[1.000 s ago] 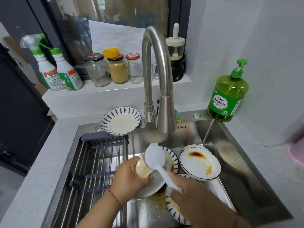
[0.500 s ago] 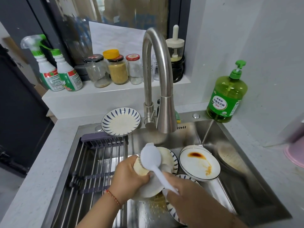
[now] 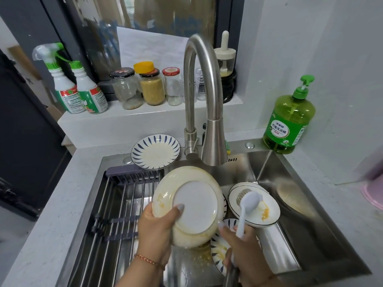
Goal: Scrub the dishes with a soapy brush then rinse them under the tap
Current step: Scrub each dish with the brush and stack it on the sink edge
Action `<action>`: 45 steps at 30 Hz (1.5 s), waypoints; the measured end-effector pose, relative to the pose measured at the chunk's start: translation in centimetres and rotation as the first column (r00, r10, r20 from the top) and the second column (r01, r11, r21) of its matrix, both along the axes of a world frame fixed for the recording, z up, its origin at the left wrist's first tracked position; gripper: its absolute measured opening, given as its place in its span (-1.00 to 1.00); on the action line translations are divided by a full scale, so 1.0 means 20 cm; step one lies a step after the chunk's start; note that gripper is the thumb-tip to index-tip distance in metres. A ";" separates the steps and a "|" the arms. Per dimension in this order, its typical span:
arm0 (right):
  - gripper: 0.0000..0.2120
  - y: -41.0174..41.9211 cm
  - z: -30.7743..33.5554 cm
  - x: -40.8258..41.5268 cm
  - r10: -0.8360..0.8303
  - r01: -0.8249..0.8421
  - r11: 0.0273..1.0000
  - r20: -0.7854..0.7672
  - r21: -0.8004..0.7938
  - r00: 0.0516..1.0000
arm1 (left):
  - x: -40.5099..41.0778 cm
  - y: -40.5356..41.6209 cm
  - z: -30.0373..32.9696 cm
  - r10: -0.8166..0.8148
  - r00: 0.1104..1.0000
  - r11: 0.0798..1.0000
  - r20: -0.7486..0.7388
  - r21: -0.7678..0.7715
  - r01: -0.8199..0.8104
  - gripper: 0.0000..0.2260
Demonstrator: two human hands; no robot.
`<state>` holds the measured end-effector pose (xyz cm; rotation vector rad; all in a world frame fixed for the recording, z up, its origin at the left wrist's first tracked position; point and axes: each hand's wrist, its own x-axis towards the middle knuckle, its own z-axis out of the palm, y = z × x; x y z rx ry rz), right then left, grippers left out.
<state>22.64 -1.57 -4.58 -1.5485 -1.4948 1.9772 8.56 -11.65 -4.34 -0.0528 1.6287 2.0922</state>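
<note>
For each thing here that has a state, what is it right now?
Left hand: grips the held plate.
Held plate: tilted, underside to camera, yellow residue.
Right hand: holds the brush.
Brush: over the black-rimmed plate.
Black-rimmed plate: in sink, sauce-stained.
Tap: no water visible.

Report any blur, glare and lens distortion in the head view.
Head view: wide-angle bend bows the window frame and counter edges; the brush head is slightly soft, as is the pink item at the right edge; soft glare streaks the tap and the sink wall; the window glass behind is hazy with reflections; the held plate is sharp.
</note>
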 end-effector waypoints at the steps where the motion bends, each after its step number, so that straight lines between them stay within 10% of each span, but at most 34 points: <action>1: -0.40 -0.01 -0.01 -0.02 -0.042 0.042 0.999 -0.028 -0.018 0.999 | 0.03 0.01 0.00 -0.006 1.000 1.000 0.030 0.030 0.006 -0.66; 11: -0.57 0.06 0.09 0.09 0.058 -0.039 0.983 -0.102 0.177 0.993 | 0.03 -0.07 0.06 -0.392 0.920 0.912 -0.007 0.131 0.389 -0.34; 17: -0.37 0.16 0.24 0.14 0.421 -0.431 0.804 0.119 0.410 0.899 | -0.09 -0.06 0.19 -0.722 0.667 0.688 -0.183 -0.300 0.661 -0.56; 26: -0.90 0.21 0.18 0.18 0.266 -0.290 0.880 0.115 0.375 0.957 | -0.05 -0.08 0.11 -0.568 0.753 0.786 -0.333 -0.490 0.377 -0.61; 45: -0.71 -0.07 0.41 0.04 0.521 -0.666 0.584 0.415 0.464 0.746 | 0.02 -0.05 -0.02 -0.621 0.644 0.730 -0.447 -0.629 0.267 -0.79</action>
